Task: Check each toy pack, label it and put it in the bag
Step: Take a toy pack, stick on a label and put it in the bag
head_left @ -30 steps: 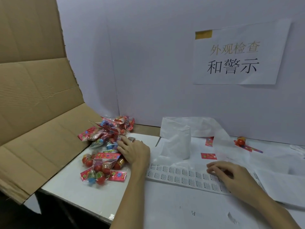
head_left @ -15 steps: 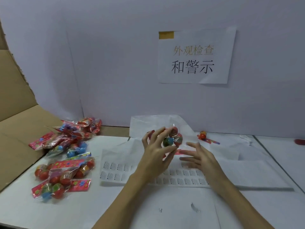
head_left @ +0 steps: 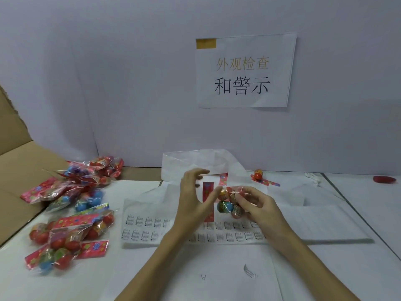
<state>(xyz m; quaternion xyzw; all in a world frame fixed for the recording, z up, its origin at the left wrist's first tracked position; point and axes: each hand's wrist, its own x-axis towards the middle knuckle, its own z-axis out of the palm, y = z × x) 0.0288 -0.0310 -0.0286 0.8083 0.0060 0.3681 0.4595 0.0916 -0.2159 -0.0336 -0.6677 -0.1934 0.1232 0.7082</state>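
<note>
Clear cellophane toy pack with small coloured balls and a red flowered header card, held up above the tabletop at centre, over the white sheet of small printed warning labels. Right hand curled round the pack's right side, fingertips pinching the film. Left hand at the pack's left edge, thumb and one fingertip closed on the header end, remaining fingers spread and raised, bent loosely.

White thin plastic bag lying crumpled just behind the hands, against the pale wall board, mouth direction not readable. Red card strip visible on the bag, partly hidden by the left hand.

Heap of further clear packs of red and blue balls at left on the tabletop, spilling from the brown corrugated cardboard flap down to the near edge, well apart from the hands.

Single loose orange-red ball on a red strip right of the bag, near the wall. Small red object at far right edge, blurred, not identifiable.

White paper notice with Chinese characters taped to the wall above, yellow tape at its top-left corner.
</note>
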